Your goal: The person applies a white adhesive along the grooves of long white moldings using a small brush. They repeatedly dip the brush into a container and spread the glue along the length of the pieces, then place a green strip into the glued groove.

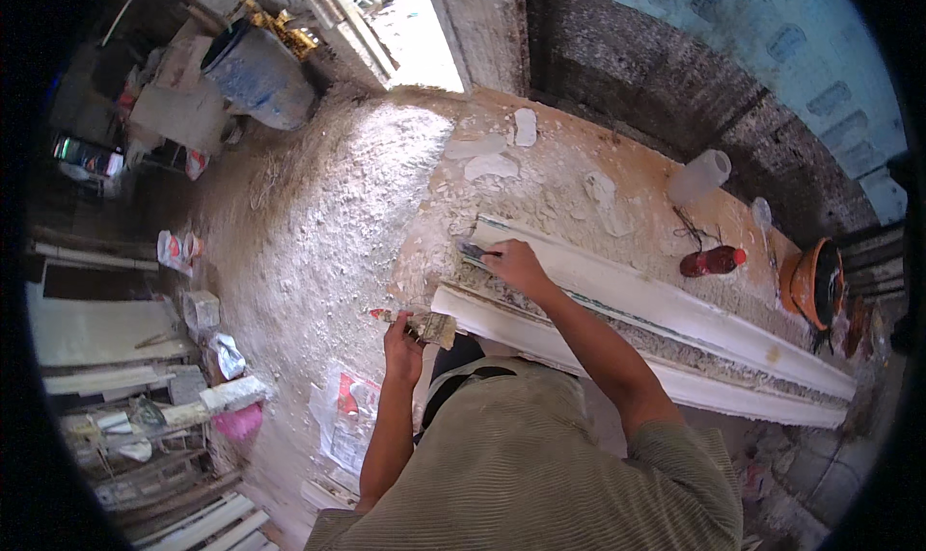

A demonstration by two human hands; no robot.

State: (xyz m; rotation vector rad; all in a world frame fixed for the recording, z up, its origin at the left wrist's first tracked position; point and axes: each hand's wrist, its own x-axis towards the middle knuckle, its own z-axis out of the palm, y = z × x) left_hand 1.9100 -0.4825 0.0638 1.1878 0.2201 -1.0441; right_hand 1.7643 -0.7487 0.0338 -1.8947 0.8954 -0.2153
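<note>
We find the left hand (402,347) gripping a crusted tool (439,331), the right hand (516,266), apart, a small scraper (470,249); adjacent white moulding (603,275) appears stiff, brittle: support both edges.

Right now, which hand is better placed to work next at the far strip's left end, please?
Probably the right hand: its dark tool is there; the left hand holds a flat tool farther away, by the near strip.
</note>
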